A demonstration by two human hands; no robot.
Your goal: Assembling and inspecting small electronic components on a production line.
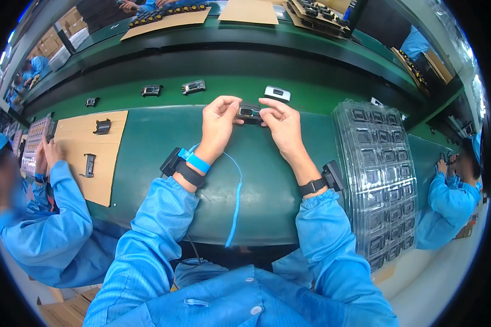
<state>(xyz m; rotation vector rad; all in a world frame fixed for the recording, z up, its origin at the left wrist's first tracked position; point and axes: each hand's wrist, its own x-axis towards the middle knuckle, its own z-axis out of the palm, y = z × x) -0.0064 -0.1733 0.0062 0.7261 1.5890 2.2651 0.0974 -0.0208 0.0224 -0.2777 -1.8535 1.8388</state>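
Over the green work mat [256, 180], I hold a small black plastic housing [249, 112] with a dark rectangular window between my two hands. My left hand [218, 124] pinches its left end with thumb and forefinger. At the opposite end, the thumb and fingers of my right hand [285, 126] are closed on it. Just beyond my right fingertips lies a silver-white housing [277, 93] with a dark oval window. A blue wrist strap [195, 160] circles my left wrist, and its cord [236, 207] trails down across the mat.
Clear plastic blister trays [341, 143] stand at the right. Similar parts [193, 87] [151, 90] [91, 102] lie along the far strip. Left, a cardboard sheet [71, 143] carries black frames [102, 127] [89, 165]. Co-workers sit on both sides; a shelf [245, 41] runs across the back.
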